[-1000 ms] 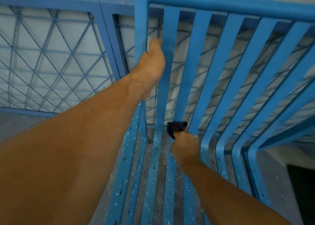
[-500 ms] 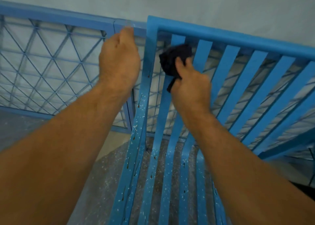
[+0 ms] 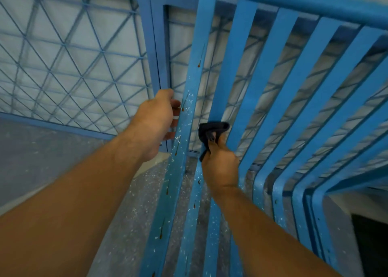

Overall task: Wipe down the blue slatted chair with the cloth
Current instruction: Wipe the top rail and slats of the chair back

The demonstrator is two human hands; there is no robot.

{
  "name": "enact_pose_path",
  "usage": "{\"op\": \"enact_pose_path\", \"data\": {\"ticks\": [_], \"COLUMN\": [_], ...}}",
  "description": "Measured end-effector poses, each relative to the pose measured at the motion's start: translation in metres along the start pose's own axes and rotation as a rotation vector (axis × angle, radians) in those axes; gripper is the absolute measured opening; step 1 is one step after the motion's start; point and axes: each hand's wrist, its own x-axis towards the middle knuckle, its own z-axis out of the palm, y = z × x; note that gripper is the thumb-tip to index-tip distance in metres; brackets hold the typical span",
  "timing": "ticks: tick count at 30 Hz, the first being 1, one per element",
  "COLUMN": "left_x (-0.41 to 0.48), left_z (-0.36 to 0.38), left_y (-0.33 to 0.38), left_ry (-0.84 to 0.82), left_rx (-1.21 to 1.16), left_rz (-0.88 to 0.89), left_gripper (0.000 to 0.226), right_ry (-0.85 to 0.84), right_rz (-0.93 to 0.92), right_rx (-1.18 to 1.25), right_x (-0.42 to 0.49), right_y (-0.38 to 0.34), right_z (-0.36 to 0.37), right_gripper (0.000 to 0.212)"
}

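The blue slatted chair (image 3: pixel 270 71) fills the right half of the head view, its back slats running up and its seat slats curving toward me. White flecks and rust-brown drips mark the left frame bar and nearest slats. My right hand (image 3: pixel 220 167) is closed on a dark cloth (image 3: pixel 212 130), pressed against the lower part of the first back slat. My left hand (image 3: pixel 155 125) wraps the chair's left frame bar at mid height, fingers curled behind it.
A blue metal fence panel (image 3: pixel 73 56) with diagonal lattice stands behind and left of the chair, against a pale wall. Speckled grey floor (image 3: pixel 52 161) lies below. A dark opening (image 3: pixel 371 245) sits at the lower right.
My right hand has slid the cloth down the first slat from near the top rail to its lower part. My left hand dropped from the frame's top corner to mid height.
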Motion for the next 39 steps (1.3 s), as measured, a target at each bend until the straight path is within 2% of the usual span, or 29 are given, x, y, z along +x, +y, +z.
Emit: {"op": "enact_pose_path", "data": {"ticks": [4,6,7,8,10,12,14,16,20,21,23,25,28,31,33,34,37,39], "left_x": [-0.008,-0.013,-0.015,-0.016,-0.018,-0.019,-0.019,-0.022,-0.027,-0.029,-0.032,-0.037,-0.045,-0.059,-0.069,-0.074,-0.087,-0.091], "left_z": [0.000,-0.002,-0.003,-0.004,-0.007,-0.010,-0.011,-0.011,-0.008,-0.007,-0.007,-0.007,-0.006,0.001,0.007,0.010,0.018,0.021], "left_y": [-0.009,-0.010,-0.010,-0.009,-0.007,-0.006,-0.006,-0.006,-0.007,-0.008,-0.010,-0.011,-0.007,0.000,0.003,0.003,0.001,0.000], "left_ry": [-0.004,-0.018,-0.037,-0.063,-0.106,-0.120,-0.126,-0.131,-0.100,-0.091,-0.055,0.027,0.184,0.274,0.309,0.322,0.323,0.319], "left_rx": [-0.008,-0.005,-0.007,-0.013,-0.031,-0.040,-0.029,-0.017,0.013,0.017,0.009,0.016,0.140,0.225,0.289,0.320,0.410,0.466], "left_rz": [-0.034,-0.055,-0.062,-0.067,-0.079,-0.087,-0.087,-0.084,-0.078,-0.082,-0.091,-0.067,0.080,0.216,0.313,0.365,0.485,0.506], "left_gripper": [0.047,0.051,0.052,0.053,0.055,0.056,0.056,0.056,0.053,0.053,0.050,0.045,0.032,0.032,0.028,0.025,0.020,0.023], "right_ry": [-0.399,-0.479,-0.445,-0.342,-0.006,0.233,0.241,0.164,-0.156,-0.249,-0.367,-0.391,-0.388,-0.427,-0.455,-0.462,-0.450,-0.451], "right_rz": [0.140,0.185,0.177,0.151,0.073,-0.012,-0.043,-0.067,-0.002,0.063,0.281,0.461,0.631,0.890,0.982,0.997,1.034,1.049], "right_rx": [-0.134,-0.081,-0.041,0.031,0.211,0.227,0.147,0.043,-0.014,0.032,0.297,0.539,0.839,1.342,1.608,1.674,1.749,1.694], "right_x": [-0.021,-0.027,-0.027,-0.025,-0.012,0.016,0.041,0.044,0.011,0.004,-0.006,-0.016,-0.028,-0.041,-0.049,-0.050,-0.054,-0.053], "right_y": [0.006,0.003,-0.002,-0.006,-0.020,-0.030,-0.034,-0.032,-0.008,-0.003,0.006,0.018,0.028,0.026,0.022,0.019,0.012,0.009], "right_z": [0.008,-0.006,-0.018,-0.032,-0.065,-0.084,-0.080,-0.065,-0.035,-0.032,-0.035,-0.048,-0.078,-0.107,-0.123,-0.129,-0.140,-0.148], "right_gripper": [0.042,0.044,0.047,0.049,0.048,0.045,0.050,0.052,0.049,0.049,0.049,0.049,0.049,0.044,0.036,0.035,0.053,0.045]}}
